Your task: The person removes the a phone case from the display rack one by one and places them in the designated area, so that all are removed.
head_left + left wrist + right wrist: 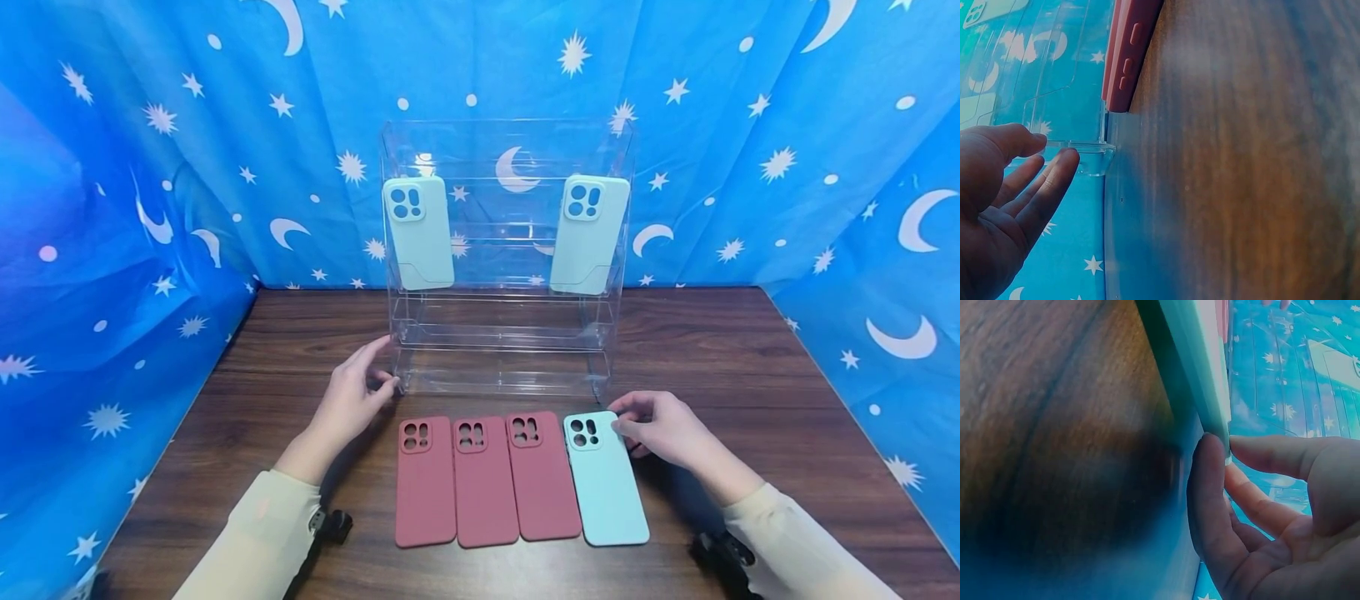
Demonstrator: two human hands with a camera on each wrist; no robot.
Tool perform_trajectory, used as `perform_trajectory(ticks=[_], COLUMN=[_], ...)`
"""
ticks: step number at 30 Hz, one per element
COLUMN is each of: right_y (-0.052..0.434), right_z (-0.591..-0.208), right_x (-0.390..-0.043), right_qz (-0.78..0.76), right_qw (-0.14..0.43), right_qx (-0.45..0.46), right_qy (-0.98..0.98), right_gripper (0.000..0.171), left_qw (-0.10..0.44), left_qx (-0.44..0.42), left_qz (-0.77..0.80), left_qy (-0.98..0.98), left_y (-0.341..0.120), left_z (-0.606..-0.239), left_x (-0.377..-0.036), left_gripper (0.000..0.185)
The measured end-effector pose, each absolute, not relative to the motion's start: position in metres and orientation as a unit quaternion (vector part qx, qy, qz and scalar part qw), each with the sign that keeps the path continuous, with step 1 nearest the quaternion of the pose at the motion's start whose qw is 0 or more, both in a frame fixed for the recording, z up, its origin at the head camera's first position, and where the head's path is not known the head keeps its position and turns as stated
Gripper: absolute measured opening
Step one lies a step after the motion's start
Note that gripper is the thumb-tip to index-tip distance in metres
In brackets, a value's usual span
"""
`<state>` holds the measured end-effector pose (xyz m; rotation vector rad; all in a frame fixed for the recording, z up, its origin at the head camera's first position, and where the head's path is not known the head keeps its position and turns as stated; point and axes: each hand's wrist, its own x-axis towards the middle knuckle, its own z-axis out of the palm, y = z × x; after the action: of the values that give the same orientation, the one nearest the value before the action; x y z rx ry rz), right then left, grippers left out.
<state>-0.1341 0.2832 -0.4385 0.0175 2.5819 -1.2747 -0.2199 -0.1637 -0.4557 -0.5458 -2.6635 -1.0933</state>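
Note:
Before me stands a clear tiered display rack (502, 337), with one mint phone case (420, 242) at its left and another mint phone case (588, 242) at its right. My left hand (352, 396) is at the rack's lower left corner, thumb and fingers apart and fairly straight; the left wrist view shows the fingertips (1070, 156) at the clear edge. My right hand (663, 429) pinches the upper right corner of a third mint phone case (611, 492). In the right wrist view the thumb (1266, 452) is on one face and a finger on the other.
Several phone cases lie in a row before the rack: a left red case (425, 500), a middle red case (486, 500) and a right red case (545, 492) beside the mint one. A blue star-and-moon cloth (480, 50) surrounds the wooden table (697, 350).

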Motion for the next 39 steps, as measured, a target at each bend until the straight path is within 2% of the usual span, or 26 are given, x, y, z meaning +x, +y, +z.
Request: perform_trajectory(ticks=[20, 31, 39], right_y=[0.281, 0.286, 0.285], right_z=[-0.435, -0.397, -0.367], right_x=[-0.137, -0.151, -0.161], right_qz=[-0.477, -0.446, -0.427], right_qw=[0.114, 0.027, -0.015], right_qx=[0.001, -0.006, -0.02], right_qy=[0.871, 0.895, 0.904], right_gripper=[0.03, 0.027, 0.028], left_qw=[0.109, 0.103, 0.099], left_qx=[-0.187, -0.186, -0.183], left_qz=[-0.367, -0.375, -0.384], left_qy=[-0.905, -0.902, -0.9], left_y=[-0.166, -0.165, -0.164], left_z=[-0.456, -0.457, -0.458], left_x=[-0.219, -0.22, -0.22], left_gripper=[0.068, 0.069, 0.069])
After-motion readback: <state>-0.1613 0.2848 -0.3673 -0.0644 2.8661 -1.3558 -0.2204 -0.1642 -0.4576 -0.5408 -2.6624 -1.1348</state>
